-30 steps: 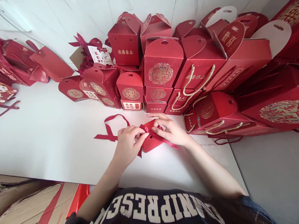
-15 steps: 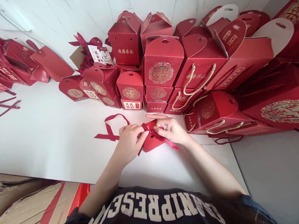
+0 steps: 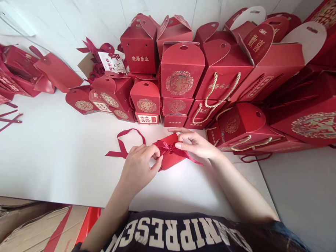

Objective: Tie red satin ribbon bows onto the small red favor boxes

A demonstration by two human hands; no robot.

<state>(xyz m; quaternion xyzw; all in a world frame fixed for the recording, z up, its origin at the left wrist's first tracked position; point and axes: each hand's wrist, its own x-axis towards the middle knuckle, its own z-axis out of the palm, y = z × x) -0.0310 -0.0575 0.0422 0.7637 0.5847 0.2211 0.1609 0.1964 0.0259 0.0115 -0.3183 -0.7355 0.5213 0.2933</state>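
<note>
A small red gift box (image 3: 173,162) lies on the white table in front of me, with a dark red satin ribbon (image 3: 169,147) tied across its top in a bow. At the box's left side, my left hand (image 3: 141,162) pinches part of the bow between thumb and forefinger. Over the right side, my right hand (image 3: 197,143) has thumb and forefinger closed on the ribbon, and its other fingers reach along the far edge. One ribbon tail trails out to the right below that hand. My fingers hide parts of the box and bow.
Several stacked red gift boxes (image 3: 182,69) stand along the wall behind, some with gold cord handles. A loose ribbon (image 3: 124,142) lies left of my hands. More red boxes (image 3: 58,71) and ribbon scraps (image 3: 8,119) are far left. Opened cartons (image 3: 40,228) sit below the table's front edge.
My left hand has shifted left and slightly down from the knot, drawing the bow outward. The right hand has hardly moved. The tail that hung at the box's left corner no longer shows.
</note>
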